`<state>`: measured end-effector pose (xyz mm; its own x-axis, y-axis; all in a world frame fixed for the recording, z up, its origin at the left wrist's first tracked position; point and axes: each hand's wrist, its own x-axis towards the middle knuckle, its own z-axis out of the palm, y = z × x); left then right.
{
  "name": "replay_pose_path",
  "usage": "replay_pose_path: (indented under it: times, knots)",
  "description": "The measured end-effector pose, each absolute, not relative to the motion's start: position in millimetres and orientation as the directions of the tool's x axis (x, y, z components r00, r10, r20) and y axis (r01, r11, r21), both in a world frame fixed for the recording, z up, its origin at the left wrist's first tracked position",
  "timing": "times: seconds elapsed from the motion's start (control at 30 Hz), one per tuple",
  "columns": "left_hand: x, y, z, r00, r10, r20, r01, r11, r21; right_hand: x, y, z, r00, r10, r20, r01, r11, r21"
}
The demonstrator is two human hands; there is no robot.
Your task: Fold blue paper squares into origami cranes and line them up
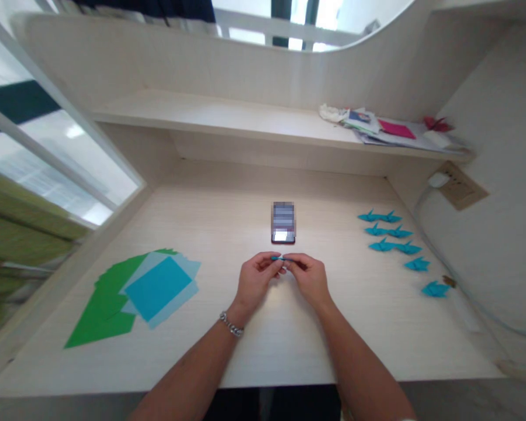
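Between the fingertips of both hands is a small piece of folded blue paper (277, 258), mostly covered by the fingers. My left hand (258, 273) pinches it from the left, and a chain bracelet (231, 324) circles that wrist. From the right, my right hand (307, 275) pinches its other side. Just beyond the fingers a phone (283, 223) lies flat with its screen lit and blurred. Folded blue paper cranes (382, 245) stand in short rows at the right of the desk.
Blue paper sheets (158, 289) lie over a fan of green sheets (100, 301) on the left. A white cable (438, 251) runs down the right side from a wall socket (460, 187). Papers (397, 130) rest on the shelf (245, 114) above the desk.
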<state>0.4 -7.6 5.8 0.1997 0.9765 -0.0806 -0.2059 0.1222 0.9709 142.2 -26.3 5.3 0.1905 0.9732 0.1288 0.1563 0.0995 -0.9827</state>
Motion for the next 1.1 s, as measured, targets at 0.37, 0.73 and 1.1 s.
replay_pose_path:
  times: [0.37, 0.73, 1.1]
  knots:
    - [-2.7, -7.3, 7.3, 0.161, 0.986, 0.038, -0.163, -0.011, 0.987, 143.0, -29.3, 10.7, 0.098, 0.982, 0.161, 0.072, 0.154, -0.985]
    - [-3.0, -7.8, 8.1, 0.164, 0.986, 0.040, -0.104, -0.023, 0.994, 142.9, -28.0, 8.9, 0.116, 0.984, 0.138, 0.085, 0.128, -0.988]
    - [-1.5, -8.4, 6.3, 0.180, 0.983, 0.029, -0.118, -0.008, 0.993, 139.4, -29.6, 10.6, 0.177, 0.946, 0.271, 0.252, 0.223, -0.942]
